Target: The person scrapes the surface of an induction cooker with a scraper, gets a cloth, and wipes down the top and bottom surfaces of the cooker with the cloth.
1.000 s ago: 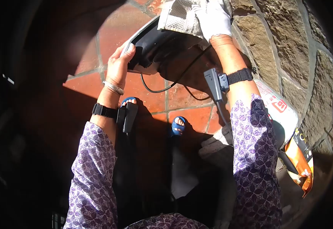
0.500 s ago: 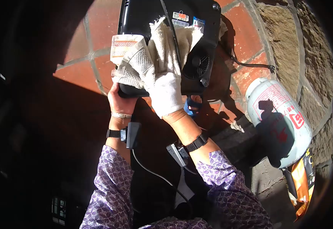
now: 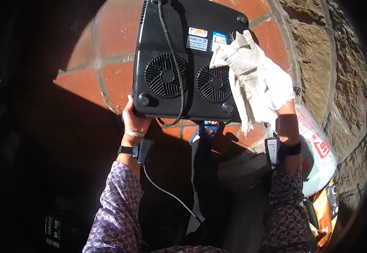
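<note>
A black induction cooker (image 3: pixel 200 25) is tilted up with its underside facing me, showing two round fan grilles, rubber feet and several stickers. My left hand (image 3: pixel 135 121) grips its lower left corner, thumb on the near face and the other fingers hidden behind. The cooker's black power cord (image 3: pixel 176 63) hangs in a loop across the underside. Over at the right edge, my right hand (image 3: pixel 279 86), covered in white, is closed on a crumpled whitish cloth (image 3: pixel 246 67). Part of the cloth lies against the cooker beside the right fan; the rest dangles below.
A pale gas cylinder (image 3: pixel 318 147) with red lettering lies at the right, partly behind my right forearm. Below it is an orange and black bag (image 3: pixel 323 206). Red floor tiles (image 3: pixel 112 33) spread beneath, bordered by a rough stone wall (image 3: pixel 314 59) on the right.
My right hand has moved the cloth from the middle of the underside to its right edge, uncovering the fans and stickers. The left hand keeps its grip on the corner.
</note>
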`<state>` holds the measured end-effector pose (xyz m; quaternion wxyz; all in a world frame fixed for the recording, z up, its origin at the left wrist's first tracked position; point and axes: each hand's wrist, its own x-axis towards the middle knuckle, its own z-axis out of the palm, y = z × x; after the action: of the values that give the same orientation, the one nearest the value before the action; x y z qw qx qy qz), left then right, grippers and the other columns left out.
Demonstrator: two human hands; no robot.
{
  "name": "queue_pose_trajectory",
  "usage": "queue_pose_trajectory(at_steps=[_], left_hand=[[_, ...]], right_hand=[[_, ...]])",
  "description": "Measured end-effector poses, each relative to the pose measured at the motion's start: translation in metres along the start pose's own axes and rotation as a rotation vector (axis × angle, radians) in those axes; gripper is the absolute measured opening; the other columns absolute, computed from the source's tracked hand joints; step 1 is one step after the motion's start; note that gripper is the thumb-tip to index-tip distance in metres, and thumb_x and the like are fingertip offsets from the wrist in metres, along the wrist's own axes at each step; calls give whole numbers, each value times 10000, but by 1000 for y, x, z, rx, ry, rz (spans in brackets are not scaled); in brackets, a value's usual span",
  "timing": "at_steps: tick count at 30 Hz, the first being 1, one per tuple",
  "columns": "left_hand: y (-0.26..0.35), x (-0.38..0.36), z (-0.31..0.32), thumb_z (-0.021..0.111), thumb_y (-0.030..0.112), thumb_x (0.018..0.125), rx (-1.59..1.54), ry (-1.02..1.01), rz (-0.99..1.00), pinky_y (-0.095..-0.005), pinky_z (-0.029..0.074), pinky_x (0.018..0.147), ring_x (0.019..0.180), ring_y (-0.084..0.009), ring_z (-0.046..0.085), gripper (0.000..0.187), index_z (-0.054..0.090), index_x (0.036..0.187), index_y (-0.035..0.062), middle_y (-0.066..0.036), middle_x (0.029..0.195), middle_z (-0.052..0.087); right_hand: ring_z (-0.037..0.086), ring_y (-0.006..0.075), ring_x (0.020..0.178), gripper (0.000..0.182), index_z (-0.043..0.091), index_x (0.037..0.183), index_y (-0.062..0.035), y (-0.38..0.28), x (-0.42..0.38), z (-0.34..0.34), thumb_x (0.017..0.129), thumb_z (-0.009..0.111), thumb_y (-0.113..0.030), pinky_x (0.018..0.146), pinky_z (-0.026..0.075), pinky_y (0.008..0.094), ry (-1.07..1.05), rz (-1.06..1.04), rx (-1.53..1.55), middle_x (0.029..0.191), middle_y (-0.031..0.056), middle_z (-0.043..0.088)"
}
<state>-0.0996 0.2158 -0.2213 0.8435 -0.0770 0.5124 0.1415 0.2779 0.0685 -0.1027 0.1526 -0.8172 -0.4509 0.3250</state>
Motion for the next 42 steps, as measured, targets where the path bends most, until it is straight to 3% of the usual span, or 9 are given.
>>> queue_pose_trajectory(at_steps=[4,6,9,14,18,24,30,33,42], left_hand=[[-4,0,-3,384,500,958,-39,87,-9,-515,383,971,1117,-277,524,472,555,1163,111,-83,1166,589],[-4,-3,2,381,501,959,-50,121,-17,-505,386,962,1107,-268,527,471,556,1162,115,-74,1156,592],[-9,-3,-5,427,510,939,-80,209,-18,-484,405,932,1094,-259,530,445,559,1145,139,-58,1135,598],[-15,-1,-16,475,514,915,-36,259,14,-483,433,867,1075,-247,533,430,535,1161,166,-26,1152,578],[-14,-2,-17,605,419,886,-135,220,-17,-472,395,915,1061,-177,499,285,551,1057,197,56,1073,546],[-20,-1,-17,535,450,906,-85,246,57,-505,438,880,1090,-248,527,356,540,1129,173,-27,1142,570],[-21,-6,-9,541,444,894,-21,205,80,-513,421,881,1105,-235,512,296,546,1085,218,0,1151,554],[-22,-7,-4,543,441,887,-26,241,55,-513,416,883,1115,-227,504,289,542,1084,228,10,1157,548],[-33,-40,30,406,383,928,36,258,-80,-503,457,851,1118,-264,533,348,511,1187,174,-32,1234,539]], right_hand=[[625,321,869,251,633,1005,-10,62,117,59,900,482,-181,773,505,371,-48,-315,-1447,963,169,653],[635,311,799,214,653,910,-56,-35,124,104,871,513,-213,720,517,370,33,127,-604,890,164,652],[656,250,702,160,660,847,-99,-134,116,156,809,550,-208,643,518,361,-117,-191,-548,728,96,657],[664,315,792,292,642,1054,-59,-41,194,163,870,492,-229,727,524,420,247,-216,-181,851,147,680],[654,299,824,241,664,960,-64,-71,207,116,859,498,-207,742,507,381,10,173,-390,858,139,676],[637,274,800,194,659,907,-61,-101,97,146,813,545,-187,768,502,372,354,-354,-554,841,126,655],[612,270,782,231,628,1015,-60,50,33,109,887,536,-229,711,505,367,-41,441,-779,829,128,641],[591,156,852,307,610,1066,-72,105,-66,161,937,522,-337,773,487,301,308,1013,1018,891,25,625],[551,141,1025,458,551,1251,-53,35,-85,108,939,532,-388,899,448,280,354,1002,1400,1135,37,593]])
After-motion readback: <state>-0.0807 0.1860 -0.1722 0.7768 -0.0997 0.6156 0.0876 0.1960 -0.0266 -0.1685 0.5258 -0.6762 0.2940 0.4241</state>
